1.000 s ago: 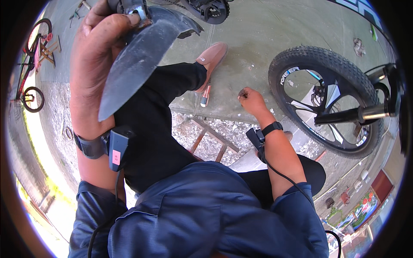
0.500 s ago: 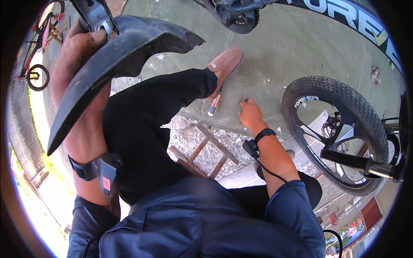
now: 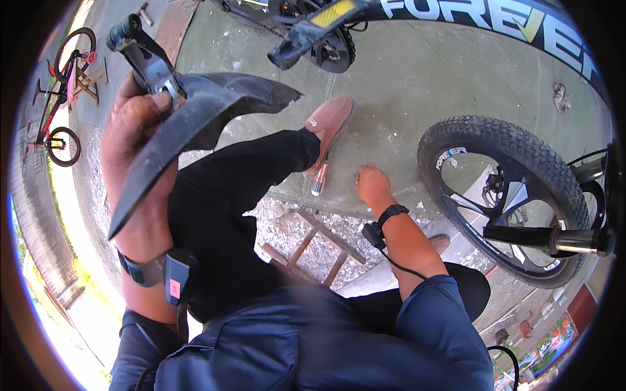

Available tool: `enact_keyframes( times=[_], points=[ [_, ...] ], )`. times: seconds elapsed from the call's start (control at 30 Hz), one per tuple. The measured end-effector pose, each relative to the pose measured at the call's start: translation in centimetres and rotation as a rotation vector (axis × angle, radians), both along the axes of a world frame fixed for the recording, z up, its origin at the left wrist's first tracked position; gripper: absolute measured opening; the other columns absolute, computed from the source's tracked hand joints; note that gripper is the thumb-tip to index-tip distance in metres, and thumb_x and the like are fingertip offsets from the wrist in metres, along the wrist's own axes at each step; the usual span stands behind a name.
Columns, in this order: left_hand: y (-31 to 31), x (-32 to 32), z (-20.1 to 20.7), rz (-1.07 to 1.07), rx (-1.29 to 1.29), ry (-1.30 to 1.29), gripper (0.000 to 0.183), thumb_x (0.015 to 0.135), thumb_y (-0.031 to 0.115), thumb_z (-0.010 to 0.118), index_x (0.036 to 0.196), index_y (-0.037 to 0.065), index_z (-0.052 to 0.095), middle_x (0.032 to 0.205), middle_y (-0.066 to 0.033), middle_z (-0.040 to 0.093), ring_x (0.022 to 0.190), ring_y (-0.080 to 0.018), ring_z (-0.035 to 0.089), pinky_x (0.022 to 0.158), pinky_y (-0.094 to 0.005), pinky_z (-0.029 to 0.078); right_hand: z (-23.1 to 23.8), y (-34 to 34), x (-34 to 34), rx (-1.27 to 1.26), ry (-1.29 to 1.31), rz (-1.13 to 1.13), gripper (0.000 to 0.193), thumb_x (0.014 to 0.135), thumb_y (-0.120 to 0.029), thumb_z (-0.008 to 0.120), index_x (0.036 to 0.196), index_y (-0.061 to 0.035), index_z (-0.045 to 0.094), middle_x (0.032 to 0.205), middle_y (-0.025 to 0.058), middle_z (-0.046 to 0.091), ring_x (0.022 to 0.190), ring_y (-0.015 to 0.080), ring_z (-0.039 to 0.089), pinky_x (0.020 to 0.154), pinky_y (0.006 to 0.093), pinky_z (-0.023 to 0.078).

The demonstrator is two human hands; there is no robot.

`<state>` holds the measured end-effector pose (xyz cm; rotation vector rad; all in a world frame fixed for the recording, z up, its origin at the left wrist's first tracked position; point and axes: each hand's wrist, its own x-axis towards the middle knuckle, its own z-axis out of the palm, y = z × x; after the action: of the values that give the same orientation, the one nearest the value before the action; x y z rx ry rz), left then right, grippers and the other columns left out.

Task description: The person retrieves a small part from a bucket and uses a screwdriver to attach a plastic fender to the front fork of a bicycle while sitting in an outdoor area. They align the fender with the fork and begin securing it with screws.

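Note:
My left hand is closed around the bracket end of a black plastic bicycle mudguard, held up over my left thigh. A dark hinged metal bracket sticks up past my fingers, with the thumb pressed on its bright metal part. Low over the green floor, between my shoe and the bicycle wheel, my right hand has its fingers curled together. Whatever is between those fingertips is too small to make out. A screwdriver with a red and white handle lies on the floor beside my left shoe.
To the right stands a fat-tyred bicycle wheel with a black fork leg across it. The bicycle frame and a pedal cross the top. Below lies a wooden frame; a red bicycle stands far left.
The view has shifted, bringing more of the pedal and bracket into sight. My left hand and the mudguard sit further right in the picture. The right hand's fingers look more tucked in.

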<state>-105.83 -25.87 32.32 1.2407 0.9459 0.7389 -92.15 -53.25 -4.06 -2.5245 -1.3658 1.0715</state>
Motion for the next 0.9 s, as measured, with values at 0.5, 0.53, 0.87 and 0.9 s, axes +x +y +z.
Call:
enact_keyframes(
  times=[0.5,0.53,0.87,0.9],
  points=[
    [1.4,-0.9,-1.2,0.047,-0.029,-0.021,0.035,0.081,0.006,0.053,0.113,-0.008,0.052,0.096,-0.0121,0.060,0.084,-0.0178,0.061,0.080,-0.0267,0.049,-2.1,-0.5,-0.1,-0.013,0.028,0.069,0.014,0.079,-0.013,0.061,0.092,-0.0081,0.063,0.099,0.0147,0.059,0.090,0.0351,0.063,0.076,0.0447,0.052],
    [1.3,-0.9,-1.2,0.065,-0.042,-0.018,0.035,0.080,0.006,0.054,0.113,-0.008,0.052,0.096,-0.0122,0.060,0.084,-0.0178,0.061,0.080,-0.0270,0.049,-2.3,-0.4,-0.2,-0.013,0.028,0.070,0.013,0.079,-0.013,0.060,0.091,-0.0079,0.063,0.099,0.0148,0.059,0.089,0.0352,0.063,0.076,0.0449,0.052],
    [-0.9,0.3,0.4,-0.199,0.074,-0.075,0.030,0.072,0.012,0.058,0.099,-0.002,0.054,0.092,-0.0128,0.058,0.083,-0.0196,0.057,0.078,-0.0288,0.046,5.9,1.4,2.7,0.212,0.135,0.056,0.014,0.070,-0.011,0.063,0.084,-0.0078,0.062,0.081,0.0151,0.064,0.081,0.0367,0.062,0.069,0.0454,0.049],
    [-1.6,0.5,0.2,-0.273,0.103,-0.122,0.030,0.071,0.012,0.060,0.098,-0.001,0.055,0.090,-0.0124,0.057,0.088,-0.0206,0.056,0.079,-0.0301,0.045,8.2,1.7,3.4,0.239,0.177,0.039,0.014,0.070,-0.011,0.062,0.083,-0.0075,0.062,0.080,0.0149,0.064,0.080,0.0364,0.062,0.068,0.0451,0.049]
  ],
)
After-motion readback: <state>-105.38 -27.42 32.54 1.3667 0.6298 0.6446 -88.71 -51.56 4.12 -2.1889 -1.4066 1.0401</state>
